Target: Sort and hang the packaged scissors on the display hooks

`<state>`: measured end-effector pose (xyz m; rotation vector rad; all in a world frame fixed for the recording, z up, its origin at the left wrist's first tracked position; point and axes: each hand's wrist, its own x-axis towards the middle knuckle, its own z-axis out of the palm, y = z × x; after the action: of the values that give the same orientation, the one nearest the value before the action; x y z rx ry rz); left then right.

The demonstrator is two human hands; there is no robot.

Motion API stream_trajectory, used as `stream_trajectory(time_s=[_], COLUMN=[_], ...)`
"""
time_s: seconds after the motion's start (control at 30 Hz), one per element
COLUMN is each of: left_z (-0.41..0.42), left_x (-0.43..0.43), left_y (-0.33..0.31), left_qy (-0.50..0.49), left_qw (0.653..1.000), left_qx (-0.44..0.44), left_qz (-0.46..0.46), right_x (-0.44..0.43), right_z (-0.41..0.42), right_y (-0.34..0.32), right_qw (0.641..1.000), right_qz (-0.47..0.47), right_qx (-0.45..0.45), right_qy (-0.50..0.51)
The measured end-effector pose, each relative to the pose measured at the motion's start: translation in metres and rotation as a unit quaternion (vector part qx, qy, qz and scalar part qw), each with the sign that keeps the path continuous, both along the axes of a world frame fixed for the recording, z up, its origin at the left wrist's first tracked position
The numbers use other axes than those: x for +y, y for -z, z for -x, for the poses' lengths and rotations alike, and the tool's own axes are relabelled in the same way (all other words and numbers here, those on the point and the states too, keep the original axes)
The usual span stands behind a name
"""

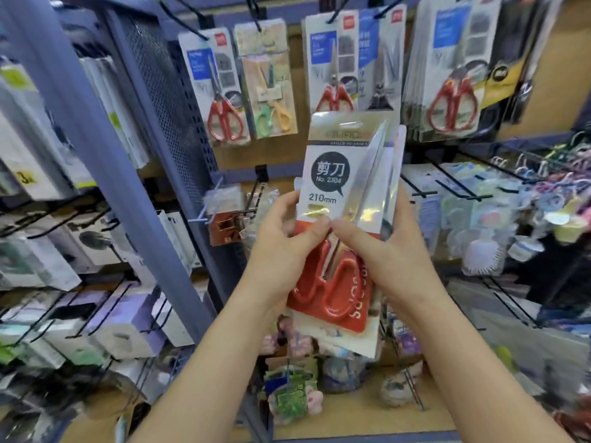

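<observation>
Bare from fingertips to the lower frame edge: left hand (281, 251) and right hand (387, 251), each on an uncovered forearm, left forearm (204, 366) and right forearm (476, 362). Slim fingers with faint knuckle creases. Short-cut nail on the left thumb (321, 226). Smooth, slender wrists. Finer detail of nails and knuckles softened by blur.

Bright, even light with only soft shadows falls on the scene, white glare lies on the clear plastic of the scissors package (351, 187), and the hanging goods (41, 257) toward the edges look blurred and bent by the wide lens.
</observation>
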<state>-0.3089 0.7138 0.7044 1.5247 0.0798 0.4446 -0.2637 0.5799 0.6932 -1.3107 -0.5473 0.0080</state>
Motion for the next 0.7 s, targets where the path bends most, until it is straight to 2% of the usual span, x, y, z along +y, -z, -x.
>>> stream_trajectory(time_s=[0.1, 0.2, 0.33, 0.4, 0.5, 0.57, 0.7], left_z=[-0.012, -0.023, -0.045, -0.069, -0.116, -0.148, -0.194], left_x=[0.012, 0.029, 0.065, 0.098, 0.152, 0.183, 0.222], left_y=[-0.005, -0.012, -0.033, -0.049, -0.075, -0.086, -0.09], left_qy=[-0.04, -0.055, -0.055, -0.123, -0.258, -0.297, -0.327], left_qw=[0.998, 0.997, 0.997, 0.987, 0.952, 0.936, 0.928], left_qx=[-0.041, -0.045, 0.006, 0.009, 0.01, 0.046, 0.075], left_qz=[0.009, 0.041, -0.053, -0.107, -0.166, -0.185, -0.162], right_x=[0.017, 0.036, 0.053, 0.059, 0.066, 0.072, 0.085], right_z=[-0.012, -0.029, -0.056, -0.069, -0.082, -0.089, -0.102], right_y=[-0.014, -0.03, -0.041, -0.043, -0.045, -0.046, -0.047], right_qw=[0.999, 0.997, 0.996, 0.997, 0.998, 0.998, 0.998], right_qz=[0.021, 0.057, 0.068, 0.06, 0.053, 0.044, 0.046], right_qx=[-0.023, -0.055, -0.063, -0.05, -0.038, -0.029, -0.031], right_qy=[-0.014, -0.002, 0.014, 0.02, 0.024, 0.014, -0.002])
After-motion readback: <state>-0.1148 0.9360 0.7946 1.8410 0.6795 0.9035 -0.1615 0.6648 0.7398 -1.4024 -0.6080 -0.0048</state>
